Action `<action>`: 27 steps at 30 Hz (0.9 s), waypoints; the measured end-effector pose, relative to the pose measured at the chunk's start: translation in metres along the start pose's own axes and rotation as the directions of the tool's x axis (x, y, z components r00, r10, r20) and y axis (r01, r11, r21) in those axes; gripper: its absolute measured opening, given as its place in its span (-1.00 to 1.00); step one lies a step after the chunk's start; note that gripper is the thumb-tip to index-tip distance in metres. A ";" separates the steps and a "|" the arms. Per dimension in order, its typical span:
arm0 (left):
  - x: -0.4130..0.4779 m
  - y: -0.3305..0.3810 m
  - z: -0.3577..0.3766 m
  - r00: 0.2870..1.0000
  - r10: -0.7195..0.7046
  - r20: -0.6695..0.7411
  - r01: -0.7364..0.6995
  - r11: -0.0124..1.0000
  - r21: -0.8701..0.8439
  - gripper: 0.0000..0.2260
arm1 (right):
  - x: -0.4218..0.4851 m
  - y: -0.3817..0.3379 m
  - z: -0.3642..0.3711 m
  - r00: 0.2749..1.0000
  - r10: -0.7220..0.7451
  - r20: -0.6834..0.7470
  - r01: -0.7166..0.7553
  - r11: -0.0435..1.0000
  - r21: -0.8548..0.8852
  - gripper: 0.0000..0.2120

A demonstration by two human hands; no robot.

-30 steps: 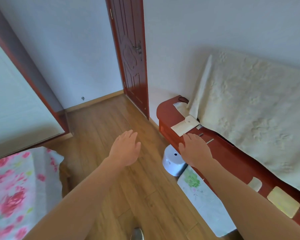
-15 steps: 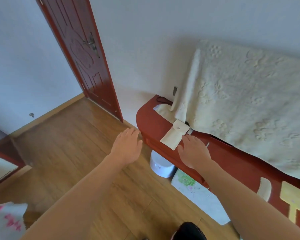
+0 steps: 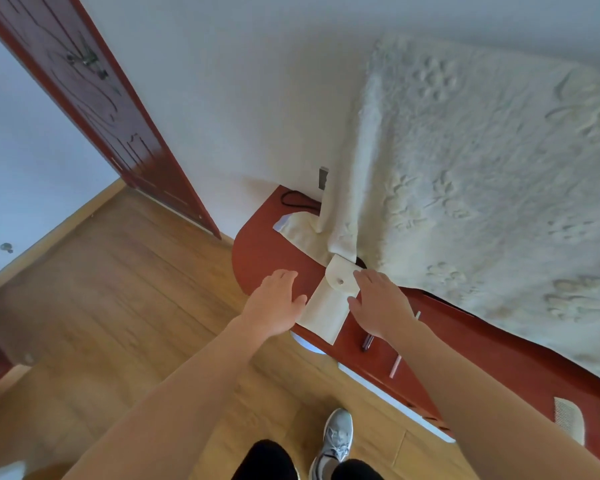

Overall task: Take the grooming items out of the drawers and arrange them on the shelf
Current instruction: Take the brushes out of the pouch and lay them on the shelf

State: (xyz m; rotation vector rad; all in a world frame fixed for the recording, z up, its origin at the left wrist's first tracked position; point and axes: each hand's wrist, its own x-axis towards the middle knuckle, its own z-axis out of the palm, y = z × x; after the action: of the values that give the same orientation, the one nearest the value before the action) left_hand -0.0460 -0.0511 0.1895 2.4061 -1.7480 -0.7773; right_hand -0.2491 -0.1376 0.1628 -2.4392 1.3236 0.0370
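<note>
1. Pouch (image 3: 326,310): cream, snap flap closed, lying at the shelf's (image 3: 267,244) front edge near its rounded left end.
2. Left hand (image 3: 274,306): fingers straight, holding nothing, just beside pouch's left side.
3. Right hand (image 3: 381,306): fingers spread, touching pouch's right side.

Head camera looks steeply down, close over the shelf (image 3: 267,244).

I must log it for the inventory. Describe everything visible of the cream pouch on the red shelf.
The cream pouch is flat, rectangular, soft-looking like fabric, its rounded flap closed by one metal snap. It lies slanted on the red shelf, lower end at the front edge, flap end by the fleece blanket. The left hand and right hand flank it, fingers uncurled; contact is unclear.
</note>
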 end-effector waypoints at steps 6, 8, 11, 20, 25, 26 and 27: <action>0.058 0.008 0.030 0.987 -0.070 0.144 0.100 0.972 -0.212 -0.38 | 0.034 0.016 0.032 0.998 -0.032 0.045 0.029 0.997 0.065 -0.50; 0.071 0.008 0.038 0.981 -0.083 0.178 0.127 0.959 -0.255 -0.35 | 0.039 0.020 0.040 0.999 -0.042 0.026 0.040 0.997 0.067 -0.51; 0.081 0.008 0.048 0.978 -0.071 0.196 0.126 0.950 -0.286 -0.37 | 0.042 0.026 0.051 0.998 -0.049 -0.026 0.051 0.995 0.084 -0.55; 0.091 0.011 0.051 0.966 -0.066 0.249 0.164 0.902 -0.398 -0.70 | 0.042 0.032 0.063 0.978 -0.072 -0.194 0.095 0.990 0.107 -0.73; 0.083 0.010 0.039 0.961 -0.057 0.271 0.190 0.846 -0.498 -0.72 | 0.038 0.029 0.063 0.955 -0.111 -0.275 0.148 0.982 0.121 -0.83; 0.080 0.008 0.034 0.959 -0.057 0.278 0.199 0.832 -0.517 -0.69 | 0.037 0.026 0.062 0.949 -0.119 -0.291 0.161 0.979 0.128 -0.83; 0.076 0.006 0.029 0.957 -0.056 0.285 0.207 0.820 -0.534 -0.69 | 0.035 0.021 0.061 0.943 -0.126 -0.307 0.173 0.976 0.133 -0.84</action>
State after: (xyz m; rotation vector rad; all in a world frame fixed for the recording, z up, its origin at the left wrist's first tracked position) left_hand -0.0464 -0.1151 0.1393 2.0924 -1.1750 -1.4450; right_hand -0.2379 -0.1567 0.0930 -2.4680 1.1977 -0.4740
